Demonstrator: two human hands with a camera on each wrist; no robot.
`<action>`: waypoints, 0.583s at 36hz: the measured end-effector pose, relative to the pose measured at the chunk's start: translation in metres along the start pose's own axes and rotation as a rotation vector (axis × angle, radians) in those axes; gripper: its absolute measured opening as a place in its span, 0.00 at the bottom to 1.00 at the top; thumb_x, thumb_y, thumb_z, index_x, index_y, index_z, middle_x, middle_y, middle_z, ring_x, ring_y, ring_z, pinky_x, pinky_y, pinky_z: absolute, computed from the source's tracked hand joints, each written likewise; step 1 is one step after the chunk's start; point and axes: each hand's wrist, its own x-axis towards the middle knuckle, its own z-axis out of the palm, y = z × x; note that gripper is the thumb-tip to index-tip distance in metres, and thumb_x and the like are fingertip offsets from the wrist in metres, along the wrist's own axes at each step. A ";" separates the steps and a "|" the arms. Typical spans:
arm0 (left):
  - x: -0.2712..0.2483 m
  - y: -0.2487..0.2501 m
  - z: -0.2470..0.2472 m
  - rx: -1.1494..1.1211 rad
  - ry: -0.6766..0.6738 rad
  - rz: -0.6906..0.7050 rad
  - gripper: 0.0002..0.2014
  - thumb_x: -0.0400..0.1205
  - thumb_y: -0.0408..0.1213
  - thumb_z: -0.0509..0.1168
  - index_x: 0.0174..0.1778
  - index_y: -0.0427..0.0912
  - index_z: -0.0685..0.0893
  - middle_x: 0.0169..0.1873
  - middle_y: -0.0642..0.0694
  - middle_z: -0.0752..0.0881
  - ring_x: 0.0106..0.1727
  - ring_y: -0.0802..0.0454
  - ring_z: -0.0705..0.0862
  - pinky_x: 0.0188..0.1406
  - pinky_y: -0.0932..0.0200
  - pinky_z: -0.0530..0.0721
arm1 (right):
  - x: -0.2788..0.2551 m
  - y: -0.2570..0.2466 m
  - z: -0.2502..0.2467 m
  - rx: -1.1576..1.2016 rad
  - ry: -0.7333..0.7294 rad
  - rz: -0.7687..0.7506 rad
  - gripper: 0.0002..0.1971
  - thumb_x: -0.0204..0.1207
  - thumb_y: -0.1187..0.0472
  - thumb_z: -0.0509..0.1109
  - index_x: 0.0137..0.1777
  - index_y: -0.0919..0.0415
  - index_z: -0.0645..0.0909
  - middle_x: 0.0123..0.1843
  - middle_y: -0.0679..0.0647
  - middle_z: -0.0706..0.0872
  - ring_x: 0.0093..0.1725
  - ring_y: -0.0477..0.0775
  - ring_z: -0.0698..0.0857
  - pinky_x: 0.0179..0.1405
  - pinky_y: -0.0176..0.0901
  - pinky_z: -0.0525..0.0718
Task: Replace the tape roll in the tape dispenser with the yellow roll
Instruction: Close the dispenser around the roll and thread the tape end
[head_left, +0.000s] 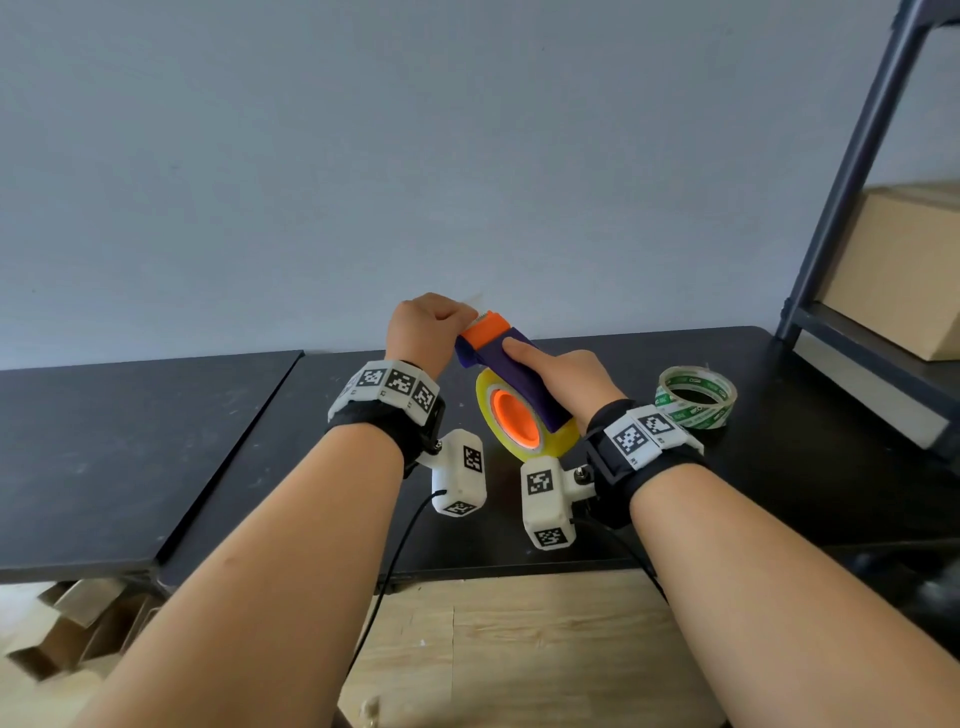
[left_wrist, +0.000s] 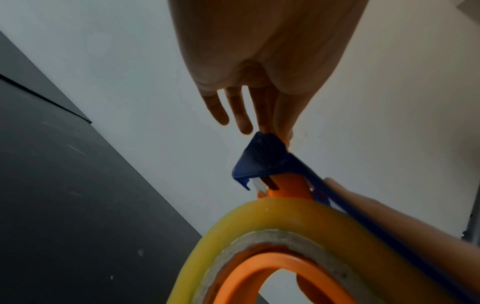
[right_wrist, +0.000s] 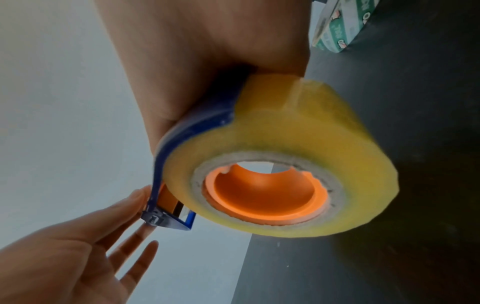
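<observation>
A pale grey wall (head_left: 363, 156) fills the upper half of the head view, and below it a black table (head_left: 130, 457) runs across the middle of the frame, with a dark metal shelf (head_left: 852, 218) at the right edge holding a cardboard box (head_left: 904, 270). Light wooden floor (head_left: 493, 649) shows along the bottom, between the two forearms. Near the centre, held above the table, is the tape dispenser (head_left: 519, 374), blue-bodied with an orange front piece and orange hub, and the yellow roll (head_left: 558, 441) sits on that hub. The right hand (head_left: 566, 379) grips the dispenser's blue body from the right, thumb laid along its top and fingers wrapped around the far side. The left hand (head_left: 426, 332), just left of centre, pinches at the dispenser's front end with thumb and forefinger; in the left wrist view its other fingers (left_wrist: 221, 111) stretch out loosely, clear of the blue tip. What exactly sits between the pinching fingertips I can't make out. To the right of centre, lying flat on the table and apart from both hands, is a clear roll with green printing (head_left: 696, 397).
</observation>
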 end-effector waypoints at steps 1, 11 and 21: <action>0.000 -0.001 0.000 0.003 -0.006 0.000 0.10 0.80 0.35 0.68 0.50 0.34 0.91 0.55 0.41 0.89 0.56 0.47 0.85 0.54 0.58 0.79 | 0.000 0.000 0.000 0.005 -0.001 0.006 0.31 0.65 0.35 0.76 0.46 0.68 0.88 0.42 0.62 0.90 0.39 0.57 0.86 0.42 0.47 0.80; -0.003 0.014 -0.005 -0.052 0.001 0.043 0.09 0.80 0.37 0.69 0.50 0.38 0.91 0.49 0.47 0.91 0.48 0.56 0.84 0.36 0.81 0.75 | 0.006 -0.003 -0.002 0.058 0.057 0.093 0.31 0.64 0.36 0.77 0.51 0.65 0.87 0.47 0.60 0.91 0.46 0.59 0.90 0.54 0.50 0.86; 0.000 0.005 -0.018 0.039 0.087 -0.022 0.14 0.83 0.39 0.61 0.55 0.40 0.91 0.58 0.43 0.89 0.51 0.44 0.85 0.50 0.57 0.78 | 0.006 -0.008 0.005 -0.110 0.003 -0.011 0.35 0.66 0.31 0.71 0.43 0.69 0.84 0.43 0.63 0.89 0.43 0.62 0.87 0.43 0.49 0.79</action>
